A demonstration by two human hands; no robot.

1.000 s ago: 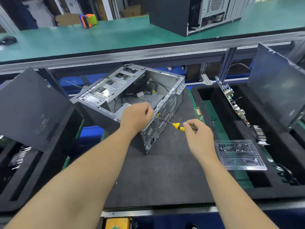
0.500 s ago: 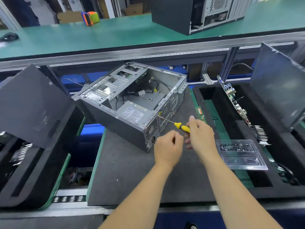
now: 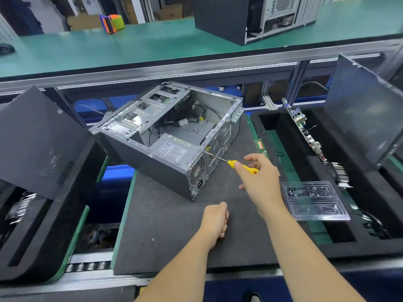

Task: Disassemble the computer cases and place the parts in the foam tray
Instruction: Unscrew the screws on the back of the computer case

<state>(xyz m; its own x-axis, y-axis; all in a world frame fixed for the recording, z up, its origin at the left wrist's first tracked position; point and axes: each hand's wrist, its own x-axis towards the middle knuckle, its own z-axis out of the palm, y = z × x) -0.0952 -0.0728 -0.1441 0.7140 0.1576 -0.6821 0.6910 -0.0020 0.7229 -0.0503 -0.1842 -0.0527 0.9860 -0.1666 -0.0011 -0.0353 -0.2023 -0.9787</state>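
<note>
An open grey computer case [image 3: 165, 147] lies on its side on a dark mat [image 3: 174, 225], its power supply [image 3: 174, 149] still inside. My right hand [image 3: 259, 179] grips a yellow-handled screwdriver [image 3: 242, 166], whose tip touches the case's rear panel near the fan grille. My left hand [image 3: 214, 221] hovers low over the mat in front of the case, fingers curled, holding nothing visible. The black foam tray [image 3: 370, 245] at the right holds a motherboard [image 3: 305, 131] standing on edge.
A clear plastic screw box [image 3: 314, 200] sits on the right tray's near edge. Black side panels lean at the far left [image 3: 41, 144] and far right [image 3: 366, 118]. Another foam tray [image 3: 26, 247] sits left. A second black case [image 3: 239, 16] stands on the green shelf behind.
My left hand has left the top of the case and pulled back towards me over the mat. My right hand keeps the screwdriver at the rear panel.
</note>
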